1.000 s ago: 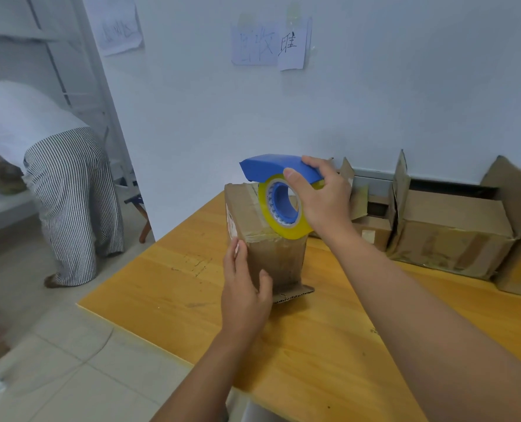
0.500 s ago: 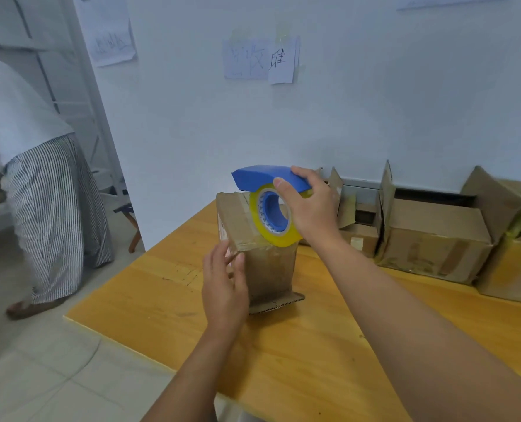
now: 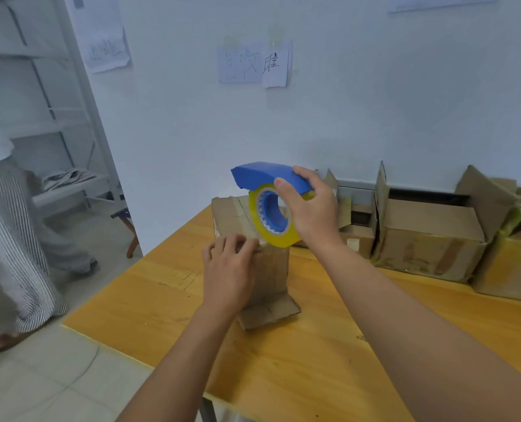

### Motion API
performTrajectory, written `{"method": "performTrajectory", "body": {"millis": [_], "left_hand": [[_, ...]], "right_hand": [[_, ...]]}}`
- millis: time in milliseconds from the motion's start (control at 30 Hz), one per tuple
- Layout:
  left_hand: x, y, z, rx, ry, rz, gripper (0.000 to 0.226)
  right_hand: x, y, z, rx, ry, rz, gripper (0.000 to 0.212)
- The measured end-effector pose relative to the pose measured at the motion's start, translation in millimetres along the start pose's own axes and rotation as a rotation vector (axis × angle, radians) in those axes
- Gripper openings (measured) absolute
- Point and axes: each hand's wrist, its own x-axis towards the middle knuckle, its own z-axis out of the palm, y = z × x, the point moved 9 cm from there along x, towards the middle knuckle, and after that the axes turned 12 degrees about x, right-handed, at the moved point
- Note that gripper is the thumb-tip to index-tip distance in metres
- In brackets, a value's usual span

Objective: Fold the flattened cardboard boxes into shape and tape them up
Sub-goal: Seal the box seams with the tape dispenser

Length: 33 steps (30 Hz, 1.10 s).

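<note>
With the right hand (image 3: 312, 214) gripping the blue tape dispenser with its yellow roll (image 3: 268, 205) atop the small brown cardboard box (image 3: 254, 239) standing on the wooden worktop (image 3: 329, 345), and the left hand (image 3: 228, 269) with fingers loosely curled pressing the tape end at its top edge, a hard pull could tip the narrow box or peel the tape loose.

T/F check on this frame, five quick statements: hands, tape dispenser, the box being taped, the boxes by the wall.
1. The right hand grips the blue tape dispenser. True.
2. The left hand lies flat on the table, away from the box. False: it is up against the near side of the small cardboard box, fingers at its top edge.
3. The small cardboard box stands upright on the table. True.
4. The tape roll in the dispenser is red. False: it is yellow on a blue core.
5. The cardboard boxes by the wall are stacked on the floor. False: they sit on the table against the wall.
</note>
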Motion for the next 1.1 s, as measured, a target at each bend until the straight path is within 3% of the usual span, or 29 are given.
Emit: {"method": "performTrajectory", "body": {"millis": [100, 200, 300, 433, 600, 767, 1100], "left_hand": [[3, -6, 10, 0.072, -0.137, -0.04, 0.039], [5, 9, 8, 0.053, -0.167, 0.008, 0.056], [15, 36, 12, 0.006, -0.196, 0.043, 0.051], [22, 38, 40, 0.159, -0.32, 0.002, 0.055], [27, 35, 31, 0.154, -0.233, -0.098, 0.016], [29, 29, 35, 0.224, -0.347, -0.136, 0.032], [32, 4, 29, 0.442, -0.546, -0.104, 0.03]], "right_hand": [[-5, -7, -23, 0.018, 0.063, -0.022, 0.039], [-12, -10, -49, 0.037, 0.099, -0.019, 0.039], [-22, -10, -72, 0.018, 0.131, -0.026, 0.037], [-37, 0, -95, 0.013, 0.157, 0.019, 0.037], [-50, 10, -117, -0.014, 0.167, 0.056, 0.042], [-54, 20, -123, -0.014, 0.151, 0.097, 0.035], [-53, 18, -111, 0.031, 0.113, 0.078, 0.035]]}}
